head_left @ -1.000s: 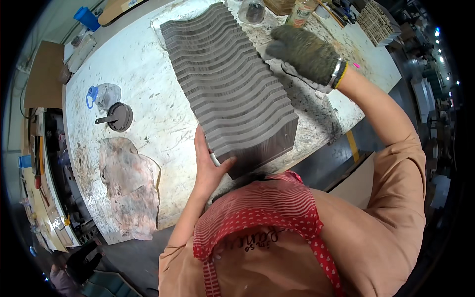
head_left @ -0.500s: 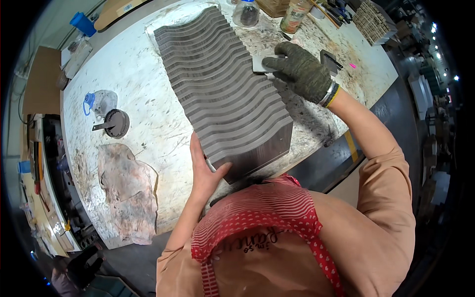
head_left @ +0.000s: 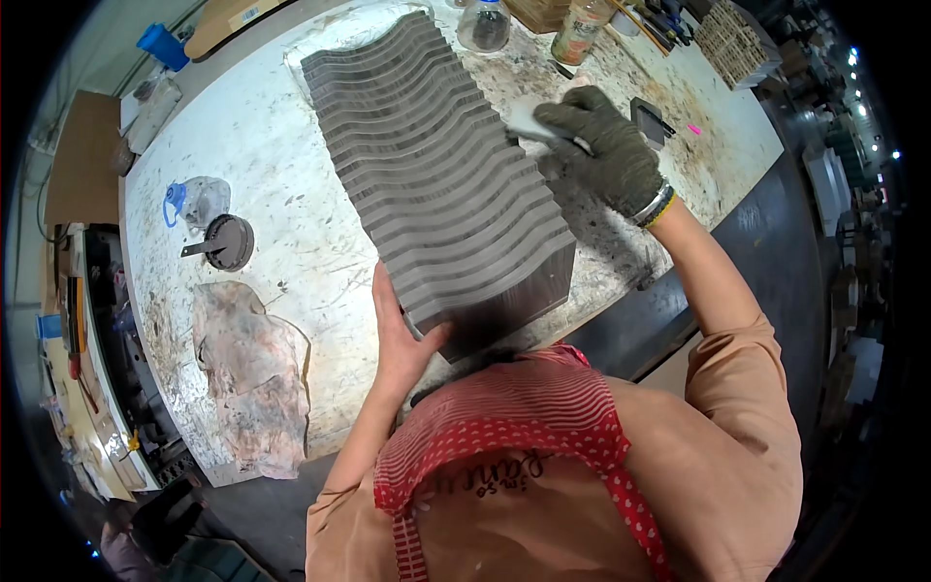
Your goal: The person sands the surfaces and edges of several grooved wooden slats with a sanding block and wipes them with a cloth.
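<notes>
A long block point(head_left: 436, 184) with a ridged, wavy grey top and dark sides lies slantwise across the worktable. Bare, my left hand point(head_left: 396, 339) grips its near left corner, thumb on the near end and fingers along the left side. My right hand point(head_left: 613, 155), in a dark grey-green knit glove, is closed on a flat pale pad point(head_left: 530, 122), blurred and tilted, whose exact kind I cannot tell. The pad is beside the block's right edge; whether they touch is unclear.
On the stained white table point(head_left: 330, 373), a crumpled cloth point(head_left: 252, 378) and a tub of dark paste point(head_left: 233, 242) with a putty knife point(head_left: 197, 249) lie left. Behind are a blue-lidded jar point(head_left: 483, 27) and labelled jar point(head_left: 579, 37). A black tray point(head_left: 648, 124) lies right.
My right hand has shifted a little right and nearer to me, taking the pad along. The pad now looks more tilted. My left hand and the block stay put.
</notes>
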The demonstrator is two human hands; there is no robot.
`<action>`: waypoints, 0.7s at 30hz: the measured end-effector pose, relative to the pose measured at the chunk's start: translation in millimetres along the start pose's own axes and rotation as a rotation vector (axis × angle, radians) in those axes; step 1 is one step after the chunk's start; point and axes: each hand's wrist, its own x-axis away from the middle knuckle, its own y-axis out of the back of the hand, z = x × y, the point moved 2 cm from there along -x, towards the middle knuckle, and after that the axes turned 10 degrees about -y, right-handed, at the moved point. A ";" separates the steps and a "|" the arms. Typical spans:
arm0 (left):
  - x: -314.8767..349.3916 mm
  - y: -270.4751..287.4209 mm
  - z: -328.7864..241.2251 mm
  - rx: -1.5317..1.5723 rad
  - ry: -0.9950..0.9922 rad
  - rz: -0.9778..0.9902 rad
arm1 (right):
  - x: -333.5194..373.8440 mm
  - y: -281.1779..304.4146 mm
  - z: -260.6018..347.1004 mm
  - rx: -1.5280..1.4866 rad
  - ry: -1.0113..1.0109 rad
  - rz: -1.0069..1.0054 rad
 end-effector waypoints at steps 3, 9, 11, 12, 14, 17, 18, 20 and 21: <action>-0.1 -0.2 -0.9 -0.005 -0.012 -0.005 | -1.5 -6.3 -2.0 0.095 0.192 0.012; 1.3 -2.3 2.5 0.021 -0.016 -0.026 | -16.5 0.8 -0.5 0.174 0.270 -0.023; 2.0 -1.7 1.6 0.021 -0.021 -0.035 | -18.2 -6.4 -1.2 0.170 0.238 0.036; 2.6 -0.9 1.4 -0.008 -0.022 -0.035 | -19.2 -8.5 0.7 0.168 0.223 0.067; 3.0 0.9 0.9 -0.041 -0.021 -0.045 | -22.5 -5.4 -2.8 0.165 0.079 0.156; 0.9 1.8 1.3 0.010 0.006 -0.017 | -27.4 -5.0 -2.4 0.292 0.263 -0.141; 1.7 0.3 3.3 0.004 -0.003 -0.027 | -29.0 -7.8 14.1 0.275 0.277 -0.135; 4.2 0.5 5.1 -0.011 -0.004 -0.051 | -33.5 -25.7 57.4 0.091 0.255 0.072; 2.6 -0.9 3.6 0.003 -0.014 -0.048 | -35.5 -33.9 72.4 0.104 0.326 0.116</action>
